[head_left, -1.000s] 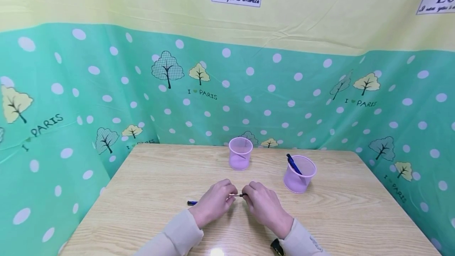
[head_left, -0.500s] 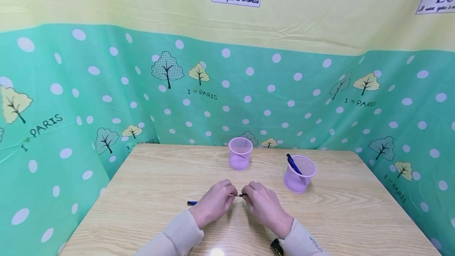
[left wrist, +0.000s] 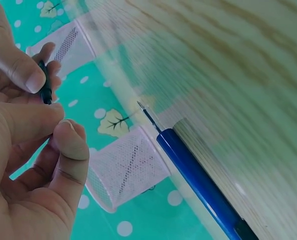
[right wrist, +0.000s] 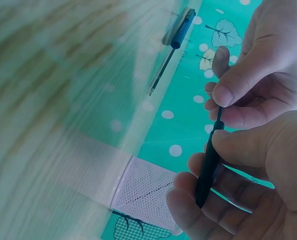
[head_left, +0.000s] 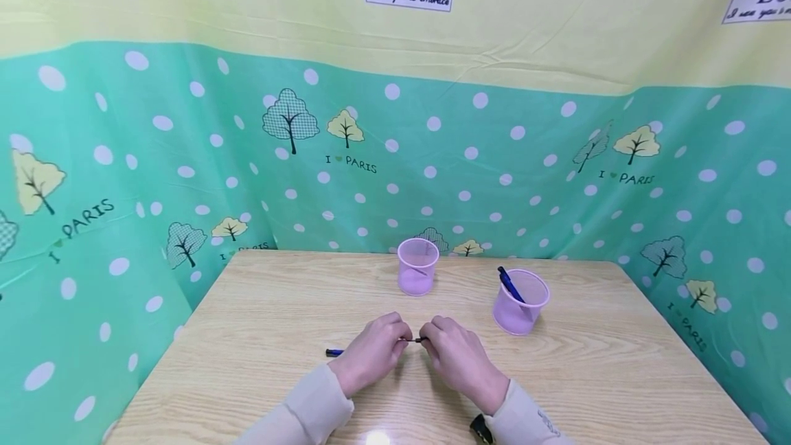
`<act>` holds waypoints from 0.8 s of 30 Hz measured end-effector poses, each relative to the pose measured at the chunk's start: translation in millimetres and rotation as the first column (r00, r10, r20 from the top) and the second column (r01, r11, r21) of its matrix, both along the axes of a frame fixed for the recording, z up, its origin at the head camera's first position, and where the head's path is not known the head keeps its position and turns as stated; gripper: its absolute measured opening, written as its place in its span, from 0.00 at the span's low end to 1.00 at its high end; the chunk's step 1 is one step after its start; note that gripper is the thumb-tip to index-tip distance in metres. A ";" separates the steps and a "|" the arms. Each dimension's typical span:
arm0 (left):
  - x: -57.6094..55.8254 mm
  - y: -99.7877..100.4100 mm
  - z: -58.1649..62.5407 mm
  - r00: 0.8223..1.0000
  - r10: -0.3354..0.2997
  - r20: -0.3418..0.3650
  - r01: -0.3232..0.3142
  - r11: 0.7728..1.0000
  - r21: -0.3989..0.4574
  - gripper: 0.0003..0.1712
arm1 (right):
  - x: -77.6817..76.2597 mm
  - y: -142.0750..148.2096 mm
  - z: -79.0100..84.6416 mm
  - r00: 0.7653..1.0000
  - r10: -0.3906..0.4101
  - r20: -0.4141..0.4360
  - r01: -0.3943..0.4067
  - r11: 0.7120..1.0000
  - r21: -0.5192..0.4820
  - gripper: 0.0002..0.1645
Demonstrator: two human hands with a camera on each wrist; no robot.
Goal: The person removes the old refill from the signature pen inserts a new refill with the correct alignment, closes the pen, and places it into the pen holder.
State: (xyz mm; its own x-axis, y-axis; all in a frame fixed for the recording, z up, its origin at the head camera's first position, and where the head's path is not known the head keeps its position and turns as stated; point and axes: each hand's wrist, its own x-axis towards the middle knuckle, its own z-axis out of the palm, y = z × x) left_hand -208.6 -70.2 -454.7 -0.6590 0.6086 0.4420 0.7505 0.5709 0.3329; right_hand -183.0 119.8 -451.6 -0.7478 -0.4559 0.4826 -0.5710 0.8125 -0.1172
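Over the middle of the table my left hand (head_left: 373,352) and right hand (head_left: 460,359) meet almost fingertip to fingertip. My right hand holds a slim black pen part (right wrist: 207,170), tapered and lying across its fingers in the right wrist view. Between thumb and finger, my left hand pinches the thin dark rod (right wrist: 219,114) that joins the black part's narrow end; its far end is hidden by the fingers. On the table left of my left wrist lies a blue pen barrel (left wrist: 196,177), with a bare refill (left wrist: 149,117) sticking out of it.
Two pink-purple mesh pen holders stand beyond the hands: one at the back (head_left: 417,273), one at the right (head_left: 519,311) with a blue pen (head_left: 509,285) leaning in it. A black object (head_left: 480,429) shows beside the right sleeve. A patterned curtain (head_left: 432,156) surrounds the wooden table (head_left: 296,301).
Both hands stay in nearly the same place. Slightly less of the thin rod shows beside the left fingertips than one second ago.
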 end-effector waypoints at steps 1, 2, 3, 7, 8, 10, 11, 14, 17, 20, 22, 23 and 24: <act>0.0 -0.4 -0.1 1.000 0.002 0.005 -0.002 1.000 0.001 0.07 | -0.2 0.0 0.1 1.000 -0.001 0.004 0.001 1.000 0.001 0.05; 0.1 -0.7 0.1 1.000 0.004 0.010 -0.004 1.000 0.001 0.07 | -0.2 0.0 0.4 1.000 -0.003 0.006 0.003 1.000 0.004 0.04; 0.1 -1.1 0.1 1.000 0.005 0.015 -0.005 1.000 0.001 0.07 | -0.2 0.0 0.5 1.000 -0.003 0.010 0.003 1.000 0.003 0.04; -0.5 -2.9 -0.7 1.000 0.016 0.024 -0.016 1.000 -0.007 0.07 | -0.3 0.4 1.0 1.000 -0.002 0.016 0.002 1.000 -0.003 0.04; -0.6 -3.5 -0.8 0.999 0.020 0.025 -0.020 1.000 -0.012 0.07 | -0.2 0.5 1.2 1.000 -0.002 0.013 0.002 1.000 -0.004 0.04; -0.9 -4.9 -1.3 0.999 0.029 0.024 -0.028 0.999 -0.020 0.08 | -0.4 0.7 1.3 1.000 -0.003 0.009 0.003 1.000 -0.007 0.04; -1.1 -5.7 -1.7 0.999 0.035 0.023 -0.034 0.999 -0.025 0.08 | -0.4 0.8 1.3 1.000 -0.004 0.006 0.004 1.000 -0.006 0.04; -1.1 -8.9 -2.2 0.999 0.050 0.018 -0.049 0.998 -0.039 0.09 | -0.3 1.0 1.7 1.000 -0.010 0.006 0.010 1.000 -0.008 0.05; -1.2 -13.1 -2.6 0.998 0.066 0.016 -0.065 0.996 -0.054 0.09 | -0.3 1.5 1.9 1.000 -0.016 0.011 0.016 1.000 -0.006 0.05; -1.3 -18.1 -2.9 0.997 0.080 0.017 -0.079 0.995 -0.066 0.10 | -0.5 1.7 2.1 1.000 -0.018 0.019 0.018 1.000 -0.005 0.04; -1.3 -21.7 -3.6 0.996 0.088 0.010 -0.087 0.993 -0.075 0.10 | -0.4 1.8 2.5 1.000 -0.017 0.021 0.017 1.000 -0.007 0.04; -1.3 -23.6 -4.1 0.996 0.091 0.003 -0.090 0.993 -0.079 0.09 | -0.3 1.8 2.7 1.000 -0.016 0.021 0.017 1.000 -0.007 0.04; -1.5 -25.5 -4.7 0.996 0.093 -0.002 -0.092 0.992 -0.083 0.09 | -0.2 1.8 2.8 1.000 -0.016 0.021 0.016 1.000 -0.007 0.04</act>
